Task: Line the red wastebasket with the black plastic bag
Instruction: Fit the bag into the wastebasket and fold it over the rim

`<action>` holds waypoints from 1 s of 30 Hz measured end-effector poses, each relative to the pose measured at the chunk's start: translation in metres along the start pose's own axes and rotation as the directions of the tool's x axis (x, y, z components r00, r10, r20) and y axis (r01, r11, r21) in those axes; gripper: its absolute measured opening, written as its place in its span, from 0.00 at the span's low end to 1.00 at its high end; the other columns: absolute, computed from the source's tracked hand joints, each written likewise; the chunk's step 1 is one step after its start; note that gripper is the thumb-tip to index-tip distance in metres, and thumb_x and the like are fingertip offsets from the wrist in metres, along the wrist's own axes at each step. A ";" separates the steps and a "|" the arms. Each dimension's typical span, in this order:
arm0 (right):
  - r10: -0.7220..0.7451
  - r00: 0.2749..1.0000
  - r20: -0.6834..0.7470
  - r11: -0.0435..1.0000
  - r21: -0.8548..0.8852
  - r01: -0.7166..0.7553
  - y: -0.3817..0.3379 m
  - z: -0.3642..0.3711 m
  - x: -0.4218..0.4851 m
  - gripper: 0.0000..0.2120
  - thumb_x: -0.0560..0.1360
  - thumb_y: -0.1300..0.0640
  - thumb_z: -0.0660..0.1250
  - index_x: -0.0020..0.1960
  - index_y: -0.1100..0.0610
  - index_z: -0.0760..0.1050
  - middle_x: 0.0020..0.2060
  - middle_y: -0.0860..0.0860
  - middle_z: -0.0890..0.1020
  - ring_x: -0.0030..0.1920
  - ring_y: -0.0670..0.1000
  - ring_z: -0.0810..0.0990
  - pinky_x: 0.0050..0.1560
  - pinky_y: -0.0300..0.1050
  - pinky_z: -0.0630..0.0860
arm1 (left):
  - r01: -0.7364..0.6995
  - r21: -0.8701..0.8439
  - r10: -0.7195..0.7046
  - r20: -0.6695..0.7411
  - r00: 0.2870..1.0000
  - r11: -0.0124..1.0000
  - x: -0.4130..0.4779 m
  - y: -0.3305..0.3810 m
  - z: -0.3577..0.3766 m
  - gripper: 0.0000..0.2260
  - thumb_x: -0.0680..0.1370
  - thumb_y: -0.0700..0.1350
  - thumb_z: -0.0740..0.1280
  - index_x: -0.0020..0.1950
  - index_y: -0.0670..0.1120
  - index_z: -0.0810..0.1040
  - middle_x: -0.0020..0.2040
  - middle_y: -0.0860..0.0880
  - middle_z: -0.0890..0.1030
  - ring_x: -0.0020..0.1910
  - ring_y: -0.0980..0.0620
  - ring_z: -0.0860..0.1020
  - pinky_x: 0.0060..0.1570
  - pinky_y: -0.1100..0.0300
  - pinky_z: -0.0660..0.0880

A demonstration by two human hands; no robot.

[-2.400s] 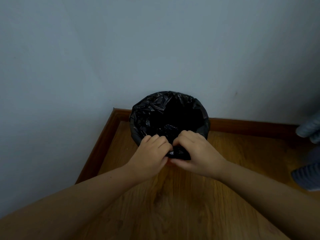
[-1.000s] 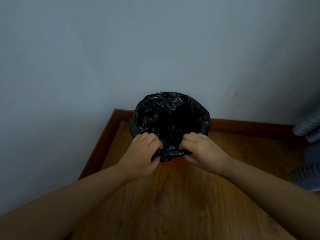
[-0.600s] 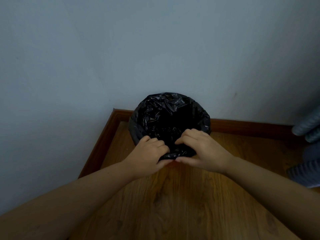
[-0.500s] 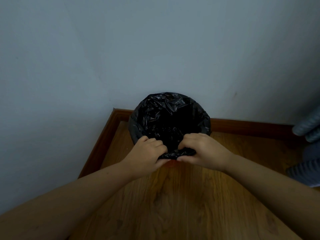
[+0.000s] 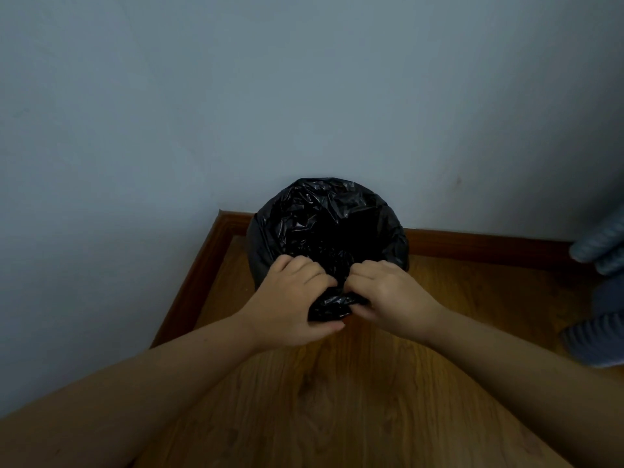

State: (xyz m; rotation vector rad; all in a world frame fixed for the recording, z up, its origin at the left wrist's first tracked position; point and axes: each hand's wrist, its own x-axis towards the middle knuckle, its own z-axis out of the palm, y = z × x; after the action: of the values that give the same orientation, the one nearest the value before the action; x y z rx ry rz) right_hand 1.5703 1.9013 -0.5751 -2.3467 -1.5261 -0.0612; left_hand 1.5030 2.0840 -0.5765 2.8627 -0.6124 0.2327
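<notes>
The black plastic bag (image 5: 314, 224) is spread inside the wastebasket and folded over its rim, hiding nearly all of the basket. Only a faint red sliver of the wastebasket (image 5: 346, 319) shows below the bag at the near side. My left hand (image 5: 290, 302) and my right hand (image 5: 391, 295) sit side by side at the near rim. Both are closed on a bunched wad of the bag's edge between them.
The basket stands on a wooden floor (image 5: 337, 400) in a corner, against a pale wall (image 5: 304, 96) with a brown skirting board (image 5: 472, 246). Grey ribbed fabric (image 5: 601, 325) lies at the right edge of the view.
My hands have come closer together at the near rim and gathered the bag's loose edge into a tighter bunch. The basket has stayed in place.
</notes>
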 end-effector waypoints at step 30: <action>0.082 0.996 0.021 0.995 0.053 -0.083 0.003 -0.008 -0.001 0.12 0.69 0.48 0.70 0.47 0.55 0.75 0.42 0.51 0.77 0.44 0.50 0.73 0.45 0.45 0.67 | -0.012 -0.235 0.018 0.025 1.000 0.972 0.004 0.008 -0.004 0.09 0.72 0.39 0.69 0.51 0.41 0.78 0.46 0.44 0.79 0.44 0.47 0.74 0.44 0.57 0.71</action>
State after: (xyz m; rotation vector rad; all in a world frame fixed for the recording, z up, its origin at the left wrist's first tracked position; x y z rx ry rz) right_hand 1.5738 1.8971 -0.5681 -2.3708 -1.4198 0.0224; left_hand 1.5027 2.0765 -0.5702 2.6382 -0.6223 0.1150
